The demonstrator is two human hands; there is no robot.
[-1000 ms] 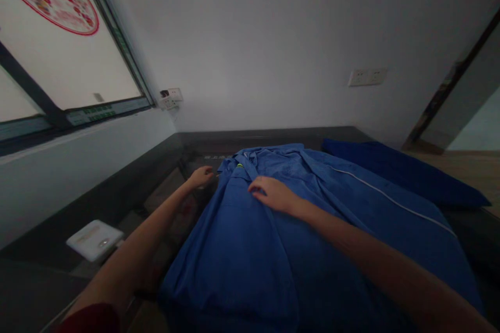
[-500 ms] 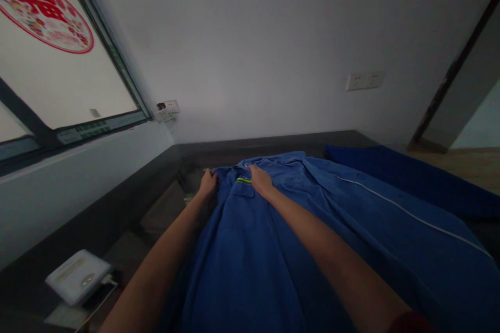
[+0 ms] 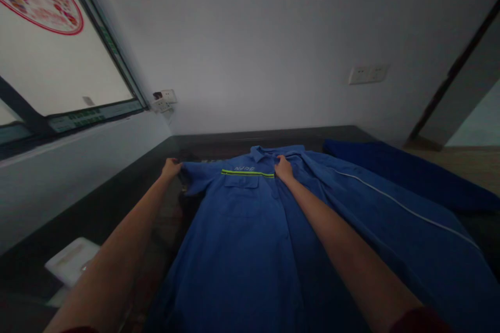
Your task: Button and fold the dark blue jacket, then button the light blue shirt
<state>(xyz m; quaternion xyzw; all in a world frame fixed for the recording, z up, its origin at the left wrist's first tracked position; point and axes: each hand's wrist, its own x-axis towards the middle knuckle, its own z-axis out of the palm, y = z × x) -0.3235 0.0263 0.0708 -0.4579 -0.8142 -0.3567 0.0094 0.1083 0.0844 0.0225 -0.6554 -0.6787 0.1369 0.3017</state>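
Observation:
A blue work shirt [image 3: 242,229] with a yellow-green stripe over its chest pocket lies spread on a dark table [image 3: 128,187], collar at the far end. My left hand [image 3: 171,168] is closed on the shirt's left shoulder or sleeve edge at the far left. My right hand [image 3: 283,168] is closed on the front of the shirt just below the collar, at the right end of the stripe. Both arms reach straight out over the cloth.
More blue garments [image 3: 390,192] with a thin white piping line lie to the right of the shirt. A white flat box [image 3: 70,261] sits at the near left of the table. A window [image 3: 58,73] is at the left; wall sockets [image 3: 367,74] are behind.
Both hands moved apart and spread the shirt's upper part flat. The left hand pulled the shoulder out to the left, so the whole stripe and pocket now show.

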